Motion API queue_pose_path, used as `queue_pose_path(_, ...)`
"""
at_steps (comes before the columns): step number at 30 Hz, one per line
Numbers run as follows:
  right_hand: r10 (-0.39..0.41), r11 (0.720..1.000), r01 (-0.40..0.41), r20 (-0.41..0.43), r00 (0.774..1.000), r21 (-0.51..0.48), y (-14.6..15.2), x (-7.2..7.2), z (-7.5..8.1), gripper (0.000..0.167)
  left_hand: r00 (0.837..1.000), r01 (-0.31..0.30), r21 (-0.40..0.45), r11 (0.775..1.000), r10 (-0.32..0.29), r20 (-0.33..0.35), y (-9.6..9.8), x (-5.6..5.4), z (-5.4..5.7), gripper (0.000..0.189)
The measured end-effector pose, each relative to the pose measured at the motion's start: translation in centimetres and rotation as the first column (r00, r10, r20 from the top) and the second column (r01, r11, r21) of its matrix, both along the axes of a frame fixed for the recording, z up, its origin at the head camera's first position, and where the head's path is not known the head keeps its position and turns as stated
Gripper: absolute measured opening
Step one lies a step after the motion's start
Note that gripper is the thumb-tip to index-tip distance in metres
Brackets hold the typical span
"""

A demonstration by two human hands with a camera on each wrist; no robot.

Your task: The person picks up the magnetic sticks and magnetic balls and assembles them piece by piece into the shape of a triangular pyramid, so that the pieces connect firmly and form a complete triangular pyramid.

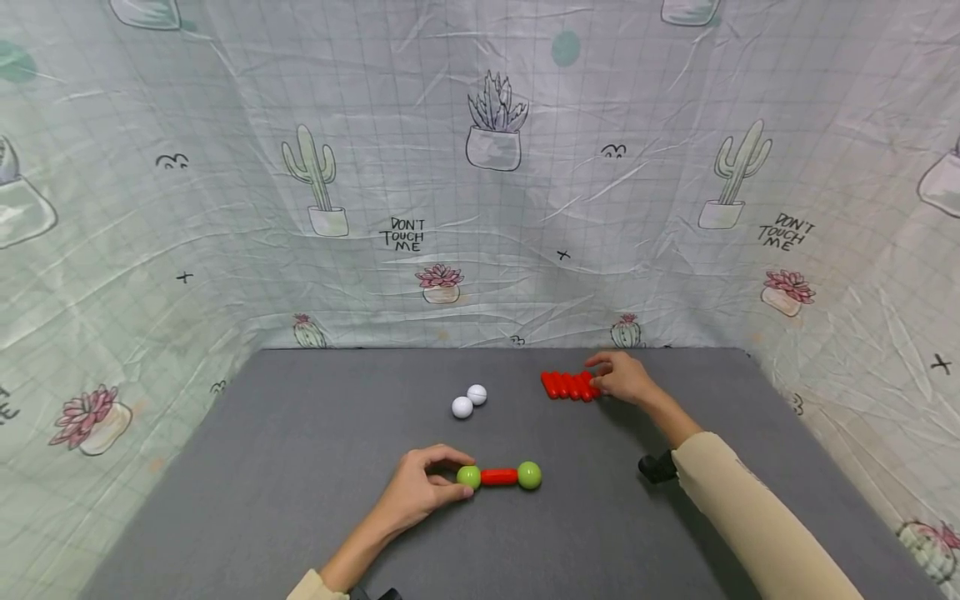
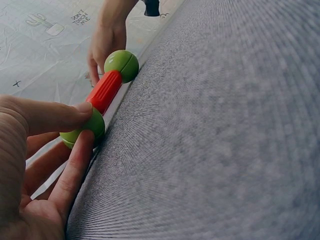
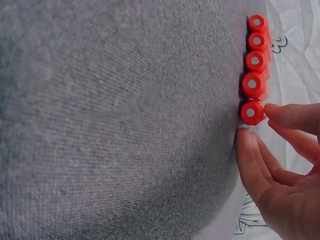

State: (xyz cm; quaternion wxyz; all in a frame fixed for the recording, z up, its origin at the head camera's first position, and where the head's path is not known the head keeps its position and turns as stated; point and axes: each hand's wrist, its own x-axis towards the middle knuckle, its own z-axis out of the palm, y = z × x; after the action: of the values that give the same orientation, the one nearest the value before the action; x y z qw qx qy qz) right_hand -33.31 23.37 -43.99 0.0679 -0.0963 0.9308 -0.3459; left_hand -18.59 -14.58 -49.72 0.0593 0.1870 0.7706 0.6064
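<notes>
My left hand (image 1: 420, 487) pinches a green ball (image 2: 97, 127) between thumb and fingers. That ball joins one end of a red rod (image 1: 498, 477), with a second green ball (image 1: 529, 475) at its other end; the piece lies level at the table surface. At the back right, my right hand (image 1: 622, 379) reaches to the end of a row of red rods (image 1: 564, 386). In the right wrist view one fingertip meets the nearest red rod (image 3: 251, 112), and another digit is just beside it near the table. A firm grip on it is not visible.
Two white balls (image 1: 469, 402) sit side by side behind the left hand's piece. The red rods lie parallel and touching, with grey metal-looking discs in their ends. A grey table (image 1: 300, 467) meets a printed cloth (image 1: 360, 292) at the back and sides.
</notes>
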Motion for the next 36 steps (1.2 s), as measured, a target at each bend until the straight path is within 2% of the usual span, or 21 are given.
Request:
queue_pose_path(8,-0.014,0.999,0.016,0.074,0.997,-0.029,0.09,-0.20,-0.10,0.040,1.000,-0.001,0.005,1.000,0.001,0.019,0.07,0.06,-0.01,0.039)
queue_pose_path(18,-0.027,1.000,0.027,0.154,0.988,0.004,0.19,-0.06,0.30,0.037,1.000,-0.004,0.011,1.000,0.003,0.016,0.23,0.17,0.12,0.040)
queue_pose_path(23,-0.020,0.999,0.024,0.148,0.989,-0.027,0.25,-0.02,0.36,0.037,1.000,-0.009,0.012,1.000,0.009,0.003,0.18,0.20,0.04,0.040)
queue_pose_path(32,-0.028,0.996,0.039,0.144,0.989,-0.074,0.45,0.17,0.62,0.037,0.999,-0.025,-0.009,1.000,0.025,0.033,0.20,0.23,0.06,0.039)
queue_pose_path(36,-0.027,0.995,0.041,0.146,0.989,-0.095,0.61,0.29,0.63,0.036,1.000,-0.019,-0.007,1.000,0.019,0.023,0.25,0.26,0.10,0.039)
